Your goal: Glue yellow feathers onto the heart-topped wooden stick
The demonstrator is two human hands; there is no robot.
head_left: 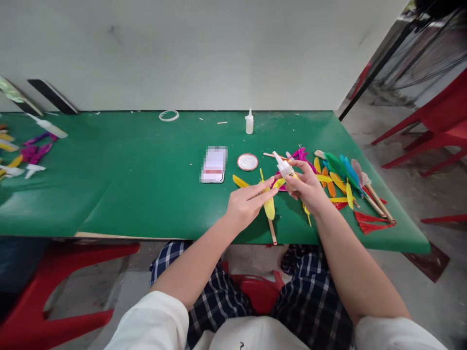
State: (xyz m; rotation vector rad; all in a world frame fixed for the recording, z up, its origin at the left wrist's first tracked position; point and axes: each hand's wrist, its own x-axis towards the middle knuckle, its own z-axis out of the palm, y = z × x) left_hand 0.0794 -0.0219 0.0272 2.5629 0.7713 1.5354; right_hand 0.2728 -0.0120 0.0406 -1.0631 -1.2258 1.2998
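My right hand [306, 187] is closed around a small white glue bottle [289, 172], its pointed nozzle aimed up and to the left. Just left of it, my left hand [246, 204] reaches over yellow feathers [269, 209] with its fingers stretched out; whether they touch the feathers or press them I cannot make out. A wooden stick [272, 232] with a red tip shows below these feathers, near the table's front edge. Another yellow feather [241, 181] sticks out beyond my left fingers. Magenta feathers [301, 154] lie behind my right hand.
A phone [213, 165], a round red-rimmed lid [247, 162] and a second glue bottle [249, 122] are on the green table [146, 170]. Coloured feathers [335, 167] and a red tassel [370, 222] lie at right. A tape ring [169, 115] sits near the back wall.
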